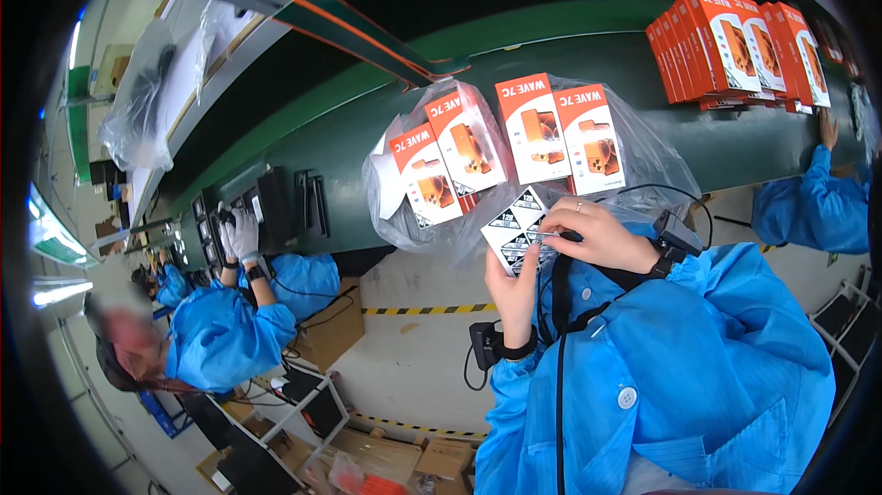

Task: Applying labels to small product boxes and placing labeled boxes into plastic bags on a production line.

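Note:
Between thumb and fingers, my left hand (514,291) holds a small white sheet of black-and-white diamond-patterned labels (507,226). My right hand (599,234) is closed on a slim dark-handled tool (570,236), whose thin tip lies over the sheet; its exact kind is unclear. Just beyond my hands, several orange-and-white product boxes lie face up on clear plastic bags (643,151). Among them are a left box (428,185) and a right box (593,141). Part of the label sheet is hidden by my fingers.
Stacked orange-and-white boxes (721,45) stand at the far right of the green bench (349,141). A co-worker in a blue smock (216,330) handles dark items at left; another blue sleeve (818,206) reaches in at right. A metal post (367,31) rises behind the boxes.

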{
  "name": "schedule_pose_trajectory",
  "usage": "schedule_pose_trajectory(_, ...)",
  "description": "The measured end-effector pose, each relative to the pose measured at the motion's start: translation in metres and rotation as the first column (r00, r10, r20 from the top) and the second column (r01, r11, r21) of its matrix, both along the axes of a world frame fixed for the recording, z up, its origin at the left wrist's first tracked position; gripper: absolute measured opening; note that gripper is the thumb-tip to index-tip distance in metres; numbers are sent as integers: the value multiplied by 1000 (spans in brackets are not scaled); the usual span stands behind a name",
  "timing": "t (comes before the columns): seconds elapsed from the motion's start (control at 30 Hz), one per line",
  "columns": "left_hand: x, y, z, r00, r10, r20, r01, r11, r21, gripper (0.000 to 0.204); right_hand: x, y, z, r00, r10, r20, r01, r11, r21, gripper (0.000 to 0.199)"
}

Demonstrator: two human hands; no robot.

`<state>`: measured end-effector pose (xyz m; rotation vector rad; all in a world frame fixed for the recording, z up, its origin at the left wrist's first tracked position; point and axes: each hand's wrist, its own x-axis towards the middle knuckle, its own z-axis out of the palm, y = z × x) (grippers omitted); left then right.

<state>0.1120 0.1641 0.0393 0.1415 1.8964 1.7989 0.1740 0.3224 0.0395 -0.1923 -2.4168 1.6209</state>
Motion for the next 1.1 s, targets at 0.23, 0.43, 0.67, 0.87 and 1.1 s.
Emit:
schedule_pose_trajectory(0.23, 14, -6, -7, 993, 89, -77, -86, 996, 33, 27, -4, -7, 5, 998, 44, 35, -45, 999, 25, 16)
schedule_pose_trajectory(0.43, 10, -7, -7, 995, 50, -83, -49, 999, 19, 25, -8, -2, 1, 994, 103, 27, -104, 994, 35, 16)
schedule_pose_trajectory(0.67, -2, 1, -15, 997, 27, -75, -29, 999, -27, 25, -26, 14, -4, 972, 180, 154, -170, 982, -78, 13)
schedule_pose_trajectory(0.87, -13, 18, -25, 960, 14, -279, -95, 956, -278, 21, -43, 13, -29, 977, 130, 166, -137, 990, 28, 9)
schedule_pose_trajectory(1.1, -31, 10, -49, 936, 92, -340, -229, 893, -388, 21, -73, 49, -75, 939, 40, 341, -39, 999, -10, 13)
